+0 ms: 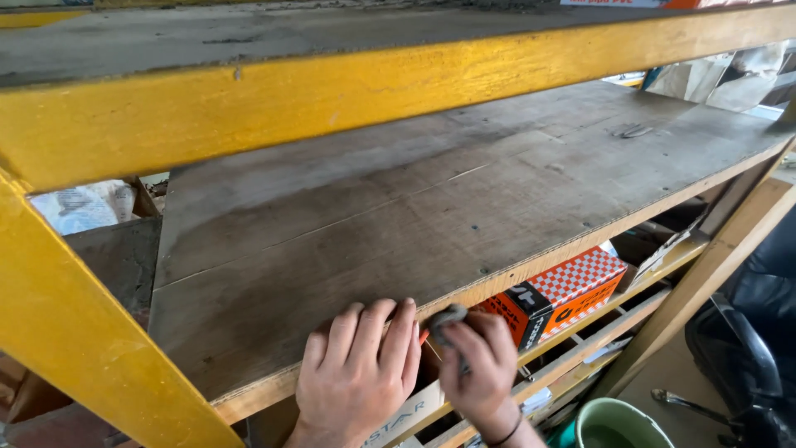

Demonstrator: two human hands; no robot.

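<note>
- Grey rag point(448, 317), crumpled into a small wad, sits at the near edge of the wooden shelf board point(431, 199), under the right hand's fingers
- Looks soft, light and limp; probably best gripped bunched in the fingers, it won't slip
- Right hand point(481, 365): fingers curled and pinching the rag
- Left hand point(358, 373): flat, fingers together, pressed on the board's near edge, touching nothing else
- Orange checkered box point(560, 294) on the lower shelf to the right; green bucket point(622, 423) below; yellow frame point(332, 91) above
</note>
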